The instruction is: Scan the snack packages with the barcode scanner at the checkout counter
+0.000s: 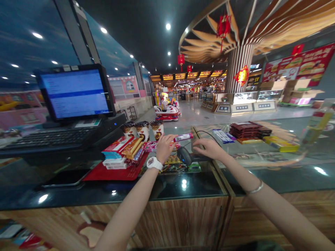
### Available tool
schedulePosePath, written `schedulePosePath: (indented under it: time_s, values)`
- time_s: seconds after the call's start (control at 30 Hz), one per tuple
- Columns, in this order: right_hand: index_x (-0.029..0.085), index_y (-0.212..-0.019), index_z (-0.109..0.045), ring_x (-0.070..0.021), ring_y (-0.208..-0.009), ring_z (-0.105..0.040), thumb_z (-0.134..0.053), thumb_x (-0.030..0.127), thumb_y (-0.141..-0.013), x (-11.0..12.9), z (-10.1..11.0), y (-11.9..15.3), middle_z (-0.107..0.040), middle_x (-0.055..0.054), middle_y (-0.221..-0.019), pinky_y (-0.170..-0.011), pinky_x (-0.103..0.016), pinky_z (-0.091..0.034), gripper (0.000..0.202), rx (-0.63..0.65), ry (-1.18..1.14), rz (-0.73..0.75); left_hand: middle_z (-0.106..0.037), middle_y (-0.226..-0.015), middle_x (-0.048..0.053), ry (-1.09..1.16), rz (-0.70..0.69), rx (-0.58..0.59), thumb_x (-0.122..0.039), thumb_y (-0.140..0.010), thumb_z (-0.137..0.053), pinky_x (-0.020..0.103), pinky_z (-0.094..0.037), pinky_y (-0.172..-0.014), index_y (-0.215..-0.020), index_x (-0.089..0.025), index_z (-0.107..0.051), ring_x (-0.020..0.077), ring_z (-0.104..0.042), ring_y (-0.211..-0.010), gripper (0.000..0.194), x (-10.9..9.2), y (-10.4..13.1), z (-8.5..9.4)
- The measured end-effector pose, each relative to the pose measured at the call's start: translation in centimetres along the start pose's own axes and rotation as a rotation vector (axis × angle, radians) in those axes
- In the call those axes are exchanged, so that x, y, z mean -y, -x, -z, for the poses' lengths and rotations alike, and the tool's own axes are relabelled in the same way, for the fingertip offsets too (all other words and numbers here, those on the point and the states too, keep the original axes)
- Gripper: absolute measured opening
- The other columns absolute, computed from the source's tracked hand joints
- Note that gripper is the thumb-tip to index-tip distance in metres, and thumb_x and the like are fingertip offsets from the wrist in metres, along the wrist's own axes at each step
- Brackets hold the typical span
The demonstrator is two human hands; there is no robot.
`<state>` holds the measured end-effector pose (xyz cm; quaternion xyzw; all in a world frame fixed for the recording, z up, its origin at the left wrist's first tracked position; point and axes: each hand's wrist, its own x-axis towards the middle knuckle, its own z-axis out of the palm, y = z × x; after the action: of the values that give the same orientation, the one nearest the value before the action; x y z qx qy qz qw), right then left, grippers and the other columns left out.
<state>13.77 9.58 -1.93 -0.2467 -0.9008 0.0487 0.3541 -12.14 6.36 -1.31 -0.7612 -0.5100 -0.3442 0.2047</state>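
Shiny dark glass tops the brown wooden counter [183,216]. The left hand [165,148] grips a thin pink-and-white tube packet [184,137] near a black plastic scanner [184,156]. The right hand [210,148] looks empty, fingers loosely bent. Lining up packet and scanner seems the step; next calls for steady holding.

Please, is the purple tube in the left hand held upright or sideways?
Sideways: the purple tube, in the left hand, has its long side nearly level.

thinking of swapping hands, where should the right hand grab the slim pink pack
Probably by its free end, coming from the right: the slim pink pack sticks out sideways from the left hand, which covers its other end, and the exposed end points toward the right hand's side.
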Motion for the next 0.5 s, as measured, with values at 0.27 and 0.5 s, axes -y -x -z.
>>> schedulePosePath:
  time_s: [0.27, 0.5]
  values:
    - [0.026, -0.136, -0.055, -0.0270, -0.131, -0.052, -0.057, 0.026, -0.089, -0.7, 0.1, -0.3, -0.058, -0.009, -0.140, -0.113, -0.052, -0.040, 0.047, -0.212, 0.067, 0.008, -0.070, -0.120, 0.004, 0.023, -0.039, -0.014, -0.028, -0.093, -0.059, 0.047, -0.029, -0.119, -0.123, -0.027, -0.062, 0.0194, -0.062, -0.114, 0.030, -1.0, -0.1, 0.1]
    - [0.025, -0.123, -0.063, -0.0268, -0.118, -0.061, -0.055, 0.026, -0.091, -0.9, 0.0, -0.3, -0.066, -0.010, -0.124, -0.105, -0.050, -0.047, 0.033, -0.195, 0.045, -0.044, -0.069, -0.123, 0.002, 0.046, -0.069, 0.009, -0.027, -0.094, -0.057, 0.048, -0.023, -0.121, -0.124, -0.028, -0.061, 0.0182, -0.062, -0.115, 0.030, -1.8, -0.1, 0.4]
